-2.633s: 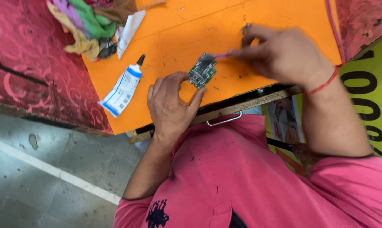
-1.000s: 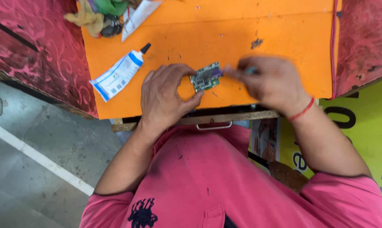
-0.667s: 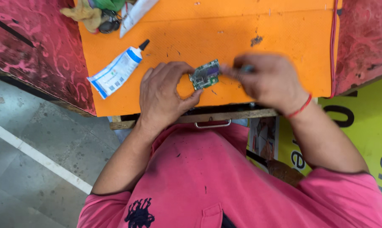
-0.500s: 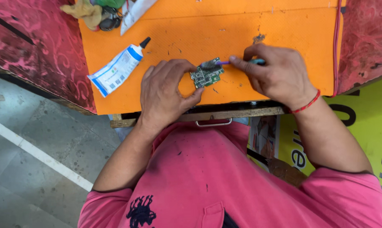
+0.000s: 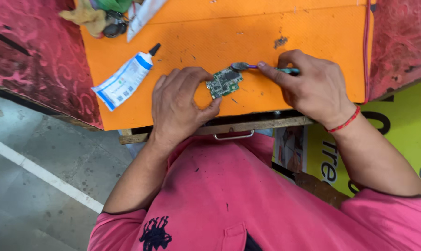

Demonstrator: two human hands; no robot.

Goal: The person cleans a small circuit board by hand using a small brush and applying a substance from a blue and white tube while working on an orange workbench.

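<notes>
I am pinching a small green board [image 5: 225, 82] with my left hand [image 5: 180, 109], thumb at its lower edge and fingers curling over its left side, so it is lying flat on the orange mat [image 5: 210, 32] near the front edge. My right hand [image 5: 312, 88] is gripping a brush [image 5: 252, 66] closed between thumb and fingers, forefinger stretching along the handle; its worn head is touching the top edge of the board. A white and blue tube [image 5: 124, 79] with a black cap is lying aslant on the mat, left of my left hand and apart from it. A heap of rags [image 5: 96, 14] is sitting at the far left corner. I am wearing a red band [image 5: 344, 123] on my right wrist.
</notes>
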